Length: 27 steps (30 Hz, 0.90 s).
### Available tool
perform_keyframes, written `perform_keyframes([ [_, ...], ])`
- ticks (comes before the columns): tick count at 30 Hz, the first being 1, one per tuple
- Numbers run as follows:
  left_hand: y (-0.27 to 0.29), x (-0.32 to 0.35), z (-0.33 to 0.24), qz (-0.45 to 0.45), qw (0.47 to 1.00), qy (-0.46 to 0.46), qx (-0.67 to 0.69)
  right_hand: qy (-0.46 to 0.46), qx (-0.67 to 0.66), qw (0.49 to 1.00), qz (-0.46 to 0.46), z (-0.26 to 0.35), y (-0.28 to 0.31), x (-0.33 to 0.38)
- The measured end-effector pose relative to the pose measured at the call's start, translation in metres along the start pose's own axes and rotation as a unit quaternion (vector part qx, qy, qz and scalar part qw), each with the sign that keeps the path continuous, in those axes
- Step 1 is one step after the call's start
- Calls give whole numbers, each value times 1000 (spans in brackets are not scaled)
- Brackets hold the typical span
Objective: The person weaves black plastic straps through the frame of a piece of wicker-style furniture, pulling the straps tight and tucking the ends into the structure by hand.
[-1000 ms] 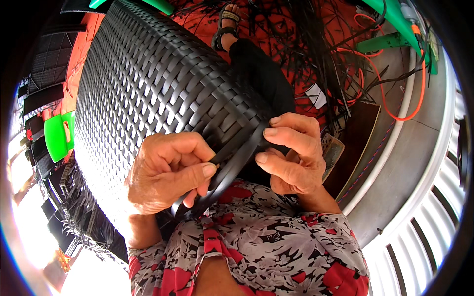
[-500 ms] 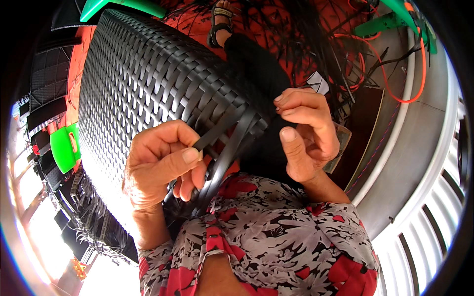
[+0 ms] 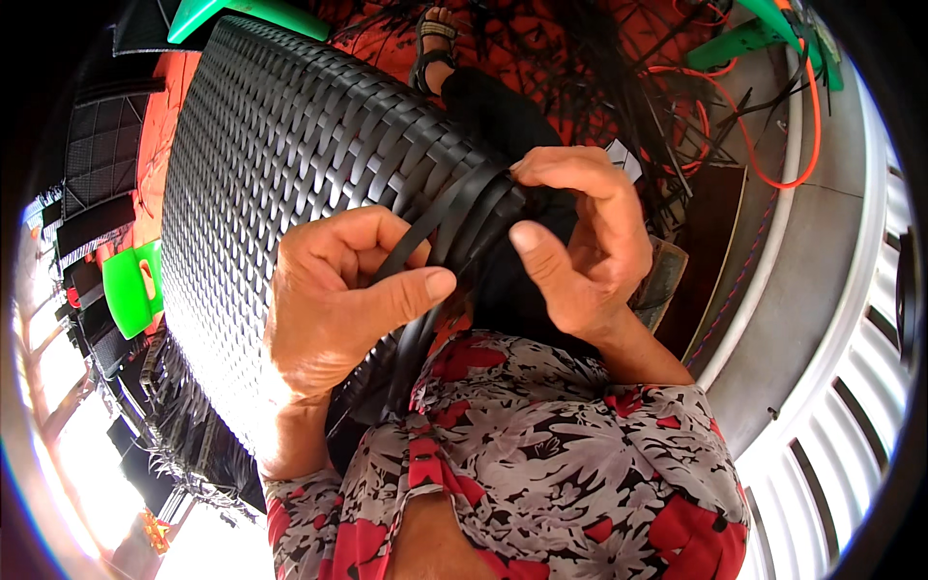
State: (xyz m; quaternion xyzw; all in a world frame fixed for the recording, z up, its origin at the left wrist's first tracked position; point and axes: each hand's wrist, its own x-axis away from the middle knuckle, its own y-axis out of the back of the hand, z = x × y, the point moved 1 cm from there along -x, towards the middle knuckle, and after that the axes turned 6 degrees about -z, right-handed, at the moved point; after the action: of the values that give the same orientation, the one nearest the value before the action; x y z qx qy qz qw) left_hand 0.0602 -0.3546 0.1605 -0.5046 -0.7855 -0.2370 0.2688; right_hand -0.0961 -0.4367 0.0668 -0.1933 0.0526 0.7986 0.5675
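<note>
A large black woven panel [image 3: 280,145] of flat plastic strips fills the upper left and rests against my lap. Loose black strips [image 3: 454,217] run from its near corner down toward my body. My left hand [image 3: 333,300] pinches those strips between thumb and fingers just below the corner. My right hand [image 3: 580,242] curls over the panel's corner, fingertips on the strips where they enter the weave, thumb pointing left. My floral red, grey and white garment [image 3: 522,464] covers the lower middle.
A sandalled foot [image 3: 435,43] and dark trouser leg lie beyond the panel on a red floor strewn with black strips [image 3: 619,87] and an orange cable [image 3: 773,145]. Green plastic pieces [image 3: 130,285] sit at left. More woven panels [image 3: 97,222] are stacked at far left. Corrugated white metal [image 3: 851,387] curves at right.
My right hand has lifted from beside my left hand up to the panel's corner. My left hand has closed its thumb over the strips. The view has shifted slightly.
</note>
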Motion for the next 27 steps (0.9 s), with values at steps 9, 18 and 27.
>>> perform_keyframes([
  [9,7,-7,1,33,996,40,78,97,171,976,91,17,0,-14],
  [18,12,-9,7,61,994,36,89,238,257,930,113,16,-5,-25],
  [27,21,-7,13,75,990,-58,-103,257,193,935,149,8,14,-23],
])
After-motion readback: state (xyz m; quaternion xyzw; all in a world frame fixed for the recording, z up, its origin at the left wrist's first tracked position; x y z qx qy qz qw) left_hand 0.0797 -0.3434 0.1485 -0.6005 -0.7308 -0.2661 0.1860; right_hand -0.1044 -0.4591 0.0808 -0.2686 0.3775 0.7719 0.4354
